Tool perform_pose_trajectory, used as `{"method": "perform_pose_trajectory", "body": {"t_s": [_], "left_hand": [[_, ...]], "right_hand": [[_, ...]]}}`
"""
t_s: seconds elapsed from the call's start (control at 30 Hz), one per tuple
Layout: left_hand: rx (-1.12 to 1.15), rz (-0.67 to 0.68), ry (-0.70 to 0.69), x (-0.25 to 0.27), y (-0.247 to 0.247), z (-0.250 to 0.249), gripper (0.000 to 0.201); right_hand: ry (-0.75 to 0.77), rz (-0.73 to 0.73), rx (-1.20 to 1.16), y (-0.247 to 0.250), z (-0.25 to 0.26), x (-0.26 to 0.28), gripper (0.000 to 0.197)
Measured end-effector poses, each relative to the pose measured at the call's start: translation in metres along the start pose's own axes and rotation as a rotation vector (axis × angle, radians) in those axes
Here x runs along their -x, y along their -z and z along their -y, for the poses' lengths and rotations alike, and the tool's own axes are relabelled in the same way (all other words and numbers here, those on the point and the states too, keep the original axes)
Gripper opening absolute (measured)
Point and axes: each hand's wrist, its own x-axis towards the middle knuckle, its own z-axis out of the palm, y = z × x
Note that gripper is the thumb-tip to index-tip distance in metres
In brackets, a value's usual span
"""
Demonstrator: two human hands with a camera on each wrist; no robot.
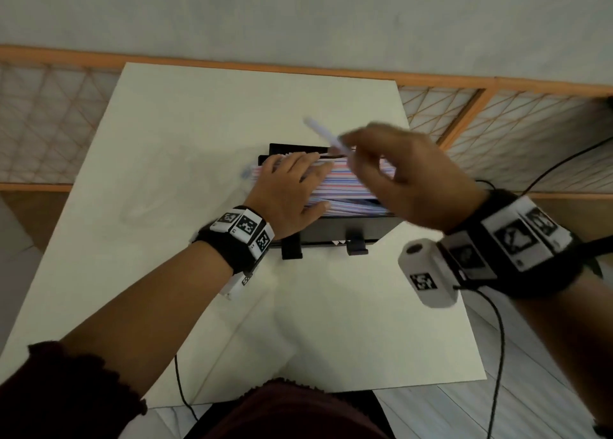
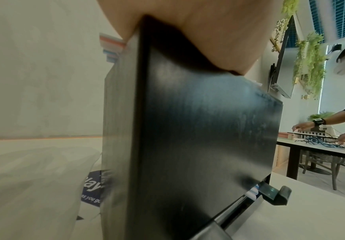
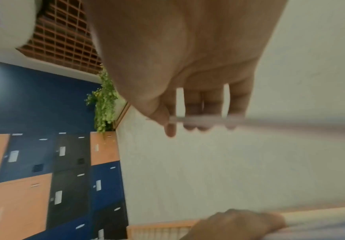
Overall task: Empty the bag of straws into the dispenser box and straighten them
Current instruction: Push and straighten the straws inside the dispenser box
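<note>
A black dispenser box point(image 1: 331, 231) stands open on the white table point(image 1: 205, 113), filled with striped straws point(image 1: 348, 181) lying crosswise. My left hand point(image 1: 292, 186) lies flat on the left part of the pile, fingers straight, thumb along the front. My right hand point(image 1: 374, 153) hovers above the right side and pinches a single white straw point(image 1: 326, 136) that points up and left, blurred by motion. In the right wrist view the right hand point(image 3: 200, 120) holds that straw point(image 3: 290, 125) across its fingertips. The left wrist view is mostly filled by the box's black front point(image 2: 198, 138).
A clear plastic bag point(image 1: 185, 186) lies flat on the table left of the box; its printed label point(image 2: 93, 188) shows beside the box. A wood lattice screen point(image 1: 514, 140) runs behind the table. Another person works at a far table point(image 2: 321, 146). Cables hang from my wrists.
</note>
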Motion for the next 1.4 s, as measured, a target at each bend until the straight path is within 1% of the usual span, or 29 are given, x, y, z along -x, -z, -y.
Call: {"method": "perform_pose_trajectory", "body": {"t_s": [0.03,0.07,0.1,0.13,0.2,0.27,0.33,0.43,0.5,0.53,0.57,0.63,0.67,0.7,0.73,0.77,0.8,0.83,0.87,0.9,1.0,1.07,1.17,1.2,1.27,1.3,1.33,1.37,1.4], "left_hand": [[0.009,0.007,-0.002,0.000,0.000,0.000,0.060],[0.027,0.010,0.002,0.001,0.000,0.001,0.062],[0.050,0.004,0.010,0.001,0.000,0.001,0.063],[0.068,0.003,0.024,0.001,0.002,0.001,0.063],[0.085,-0.010,0.050,0.003,0.003,0.001,0.062],[0.100,-0.031,0.073,0.004,0.002,0.002,0.064],[0.172,-0.076,0.111,0.004,0.002,0.002,0.068],[0.299,-0.235,0.160,0.007,0.004,0.001,0.071],[0.248,-0.303,0.143,0.008,0.006,-0.002,0.071],[0.184,-0.292,0.114,0.007,0.008,-0.005,0.071],[0.113,-0.234,0.079,0.006,0.009,-0.007,0.073],[0.012,-0.020,0.051,0.000,0.013,-0.011,0.086],[-0.005,0.095,0.072,-0.003,0.015,-0.011,0.094],[0.003,0.178,0.107,-0.006,0.015,-0.009,0.102],[0.023,0.216,0.133,-0.008,0.015,-0.006,0.106],[0.037,0.219,0.134,-0.010,0.013,-0.003,0.107],[0.035,0.209,0.114,-0.010,0.013,0.000,0.105],[0.030,0.197,0.081,-0.010,0.012,0.003,0.102],[0.027,0.187,0.042,-0.009,0.012,0.006,0.100],[0.027,0.177,0.004,-0.006,0.012,0.009,0.098],[0.030,0.164,-0.081,-0.001,0.012,0.017,0.095],[0.030,0.170,-0.104,0.001,0.013,0.020,0.093],[0.025,0.187,-0.104,0.001,0.013,0.020,0.093],[0.028,0.192,-0.105,0.001,0.013,0.021,0.093],[0.035,0.205,-0.108,0.002,0.014,0.022,0.093],[0.037,0.205,-0.110,0.003,0.014,0.023,0.093],[0.040,0.204,-0.113,0.004,0.015,0.025,0.093],[0.045,0.210,-0.120,0.005,0.016,0.026,0.093],[0.049,0.218,-0.132,0.006,0.016,0.028,0.093]], "right_hand": [[0.003,-0.106,0.038,-0.002,-0.007,-0.008,0.027],[-0.017,-0.168,0.076,-0.010,-0.018,-0.015,0.028],[-0.051,-0.189,0.108,-0.022,-0.031,-0.019,0.028],[-0.090,-0.172,0.137,-0.038,-0.044,-0.021,0.030],[-0.180,-0.044,0.166,-0.066,-0.066,-0.020,0.039],[-0.217,0.039,0.175,-0.086,-0.073,-0.015,0.044],[-0.218,0.015,0.212,-0.096,-0.071,-0.013,0.042],[-0.225,-0.072,0.288,-0.101,-0.067,-0.012,0.039],[-0.256,-0.113,0.327,-0.105,-0.068,-0.010,0.039],[-0.271,-0.118,0.341,-0.107,-0.066,-0.010,0.039],[-0.292,-0.113,0.347,-0.110,-0.063,-0.011,0.040],[-0.337,-0.101,0.324,-0.116,-0.055,-0.011,0.046],[-0.356,-0.098,0.294,-0.119,-0.052,-0.011,0.051],[-0.380,-0.079,0.239,-0.118,-0.049,-0.013,0.059],[-0.406,-0.049,0.163,-0.113,-0.045,-0.015,0.065],[-0.427,-0.019,0.078,-0.105,-0.043,-0.019,0.066],[-0.435,0.011,0.009,-0.095,-0.041,-0.022,0.059],[-0.447,0.059,-0.013,-0.083,-0.042,-0.026,0.047],[-0.471,0.117,-0.012,-0.070,-0.044,-0.030,0.037],[-0.499,0.171,-0.001,-0.056,-0.047,-0.034,0.033],[-0.602,0.275,0.014,-0.018,-0.071,-0.052,0.030],[-0.645,0.320,0.049,-0.003,-0.092,-0.065,0.027],[-0.653,0.404,0.158,-0.009,-0.120,-0.083,0.026],[-0.661,0.465,0.197,-0.018,-0.128,-0.085,0.026],[-0.707,0.648,0.217,-0.034,-0.146,-0.086,0.029],[-0.763,0.737,0.160,-0.038,-0.155,-0.085,0.031],[-0.833,0.788,0.058,-0.040,-0.163,-0.082,0.034],[-0.875,0.808,-0.022,-0.041,-0.169,-0.078,0.036],[-0.874,0.798,-0.037,-0.042,-0.174,-0.072,0.037]]}}
